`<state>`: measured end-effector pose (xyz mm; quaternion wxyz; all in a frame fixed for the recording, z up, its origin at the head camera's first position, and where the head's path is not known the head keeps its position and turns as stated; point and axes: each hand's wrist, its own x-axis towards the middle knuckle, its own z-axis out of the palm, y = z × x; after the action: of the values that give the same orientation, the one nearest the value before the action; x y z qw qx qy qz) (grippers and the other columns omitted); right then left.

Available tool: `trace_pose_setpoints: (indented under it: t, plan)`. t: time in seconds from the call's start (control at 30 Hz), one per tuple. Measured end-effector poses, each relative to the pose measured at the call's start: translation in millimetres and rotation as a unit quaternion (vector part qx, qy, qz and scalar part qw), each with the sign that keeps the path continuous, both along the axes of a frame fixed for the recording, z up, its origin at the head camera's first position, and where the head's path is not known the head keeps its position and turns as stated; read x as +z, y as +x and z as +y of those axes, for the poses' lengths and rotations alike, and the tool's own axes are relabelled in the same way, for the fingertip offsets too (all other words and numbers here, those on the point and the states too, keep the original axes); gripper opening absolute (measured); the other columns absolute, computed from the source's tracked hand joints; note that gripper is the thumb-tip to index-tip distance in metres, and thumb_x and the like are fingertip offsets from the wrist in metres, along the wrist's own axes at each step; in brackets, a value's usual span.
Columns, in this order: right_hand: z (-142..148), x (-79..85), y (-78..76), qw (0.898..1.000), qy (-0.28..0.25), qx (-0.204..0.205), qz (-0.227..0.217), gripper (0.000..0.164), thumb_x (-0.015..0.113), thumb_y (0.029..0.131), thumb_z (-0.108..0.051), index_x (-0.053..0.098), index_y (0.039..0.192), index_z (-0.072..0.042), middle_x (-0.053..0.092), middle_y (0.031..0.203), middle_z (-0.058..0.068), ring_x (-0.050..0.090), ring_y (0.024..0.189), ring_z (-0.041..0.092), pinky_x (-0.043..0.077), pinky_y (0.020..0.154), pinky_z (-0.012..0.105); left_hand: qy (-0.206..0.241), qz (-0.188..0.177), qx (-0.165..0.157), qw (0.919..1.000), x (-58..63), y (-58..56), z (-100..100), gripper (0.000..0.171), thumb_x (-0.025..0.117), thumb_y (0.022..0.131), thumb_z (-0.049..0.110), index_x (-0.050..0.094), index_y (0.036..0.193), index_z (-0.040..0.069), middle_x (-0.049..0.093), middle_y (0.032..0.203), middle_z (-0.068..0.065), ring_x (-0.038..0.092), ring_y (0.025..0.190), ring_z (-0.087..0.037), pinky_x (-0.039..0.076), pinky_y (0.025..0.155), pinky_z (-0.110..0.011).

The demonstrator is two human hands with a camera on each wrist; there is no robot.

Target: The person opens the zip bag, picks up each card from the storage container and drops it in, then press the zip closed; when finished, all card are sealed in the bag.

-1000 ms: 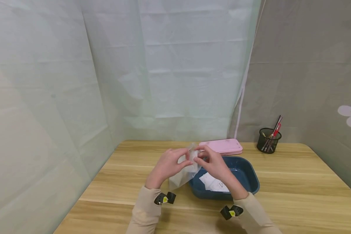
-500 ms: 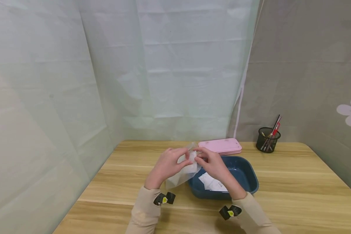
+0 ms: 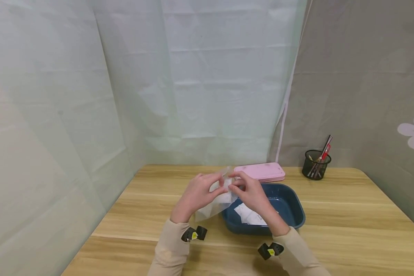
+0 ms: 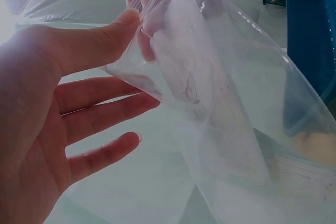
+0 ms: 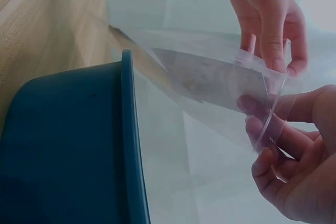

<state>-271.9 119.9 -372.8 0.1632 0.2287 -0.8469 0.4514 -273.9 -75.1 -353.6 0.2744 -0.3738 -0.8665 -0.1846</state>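
A clear zip bag [image 4: 210,129] hangs tilted between my two hands, its ribbed mouth at the fingertips and its lower part down to the left in the head view. My left hand [image 3: 197,194] pinches the bag's mouth between thumb and fingers. A folded white paper [image 4: 202,82] lies inside the bag. Opposite, my right hand [image 5: 302,148] grips the mouth too, with some fingertips showing through the clear plastic at the paper's end. Under my right forearm sits a dark blue tray [image 3: 241,230] with several white papers [image 3: 250,215] in it.
Behind the tray lies a pink pencil case [image 3: 260,171]. A black mesh pen cup [image 3: 316,166] with pens and brushes stands at the back right. Curtains enclose the wooden table [image 3: 345,218] at the back and sides.
Both hands keep their hold on the bag almost in place. The bag's lower end has shifted slightly left, and the paper has moved a little within the grip.
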Motion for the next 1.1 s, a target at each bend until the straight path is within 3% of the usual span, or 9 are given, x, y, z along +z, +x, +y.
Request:
trace_pose_setpoints:
  t: [0.23, 0.4, 0.6, 0.9, 1.1]
  plan:
    - [-0.7, 1.3, 0.7, 1.0, 0.001, -0.003, -0.003, 0.03, 0.07, 0.087, -0.01, 0.064, 0.116, -0.007, 0.075, 0.092, 0.013, 0.05, 0.06, 0.012, 0.041, 0.056, 0.022, -0.002, 0.002, 0.0, 1.0, 0.9, 0.2, 1.1, 0.024, 0.074, 0.085, 0.032, 0.056, 0.092, 0.017, 0.066, 0.077, 0.006, 0.053, 0.063, -0.009, 0.047, 0.074, -0.032]
    - [-0.8, -0.9, 0.3, 1.0, 0.009, 0.0, -0.005, 0.028, 0.068, 0.089, -0.008, 0.064, 0.117, -0.008, 0.075, 0.092, 0.012, 0.058, 0.064, 0.014, 0.043, 0.057, 0.022, -0.009, 0.008, -0.01, 0.9999, -1.2, 0.4, 3.4, 0.024, 0.073, 0.085, 0.032, 0.057, 0.095, 0.017, 0.067, 0.081, 0.006, 0.062, 0.07, -0.012, 0.048, 0.075, -0.033]
    - [-1.3, -2.4, 0.0, 1.0, 0.02, -0.007, 0.003, 0.028, 0.068, 0.088, -0.007, 0.065, 0.116, -0.007, 0.075, 0.093, 0.011, 0.069, 0.078, 0.018, 0.047, 0.063, 0.023, -0.006, 0.004, -0.02, 0.9998, -1.9, 1.5, 6.3, 0.023, 0.072, 0.086, 0.031, 0.058, 0.097, 0.017, 0.068, 0.084, 0.006, 0.063, 0.074, -0.011, 0.049, 0.076, -0.035]
    - [-3.4, -1.5, 1.0, 0.999, 0.015, -0.028, -0.003, 0.026, 0.072, 0.084, -0.005, 0.066, 0.109, -0.01, 0.076, 0.087, 0.008, 0.069, 0.076, 0.017, 0.046, 0.062, 0.022, -0.001, -0.001, -0.021, 0.9998, -0.2, 3.9, 5.8, 0.021, 0.071, 0.086, 0.031, 0.057, 0.094, 0.018, 0.067, 0.085, 0.006, 0.065, 0.076, -0.013, 0.048, 0.076, -0.036]
    - [-5.1, -1.5, 2.3, 0.999, 0.018, -0.039, -0.008, 0.019, 0.074, 0.083, -0.007, 0.071, 0.101, -0.01, 0.075, 0.084, 0.005, 0.069, 0.077, 0.017, 0.047, 0.062, 0.022, -0.004, 0.021, -0.026, 0.9994, -0.5, 3.5, 5.3, 0.023, 0.072, 0.085, 0.032, 0.056, 0.092, 0.018, 0.067, 0.084, 0.006, 0.065, 0.077, -0.013, 0.048, 0.075, -0.035]
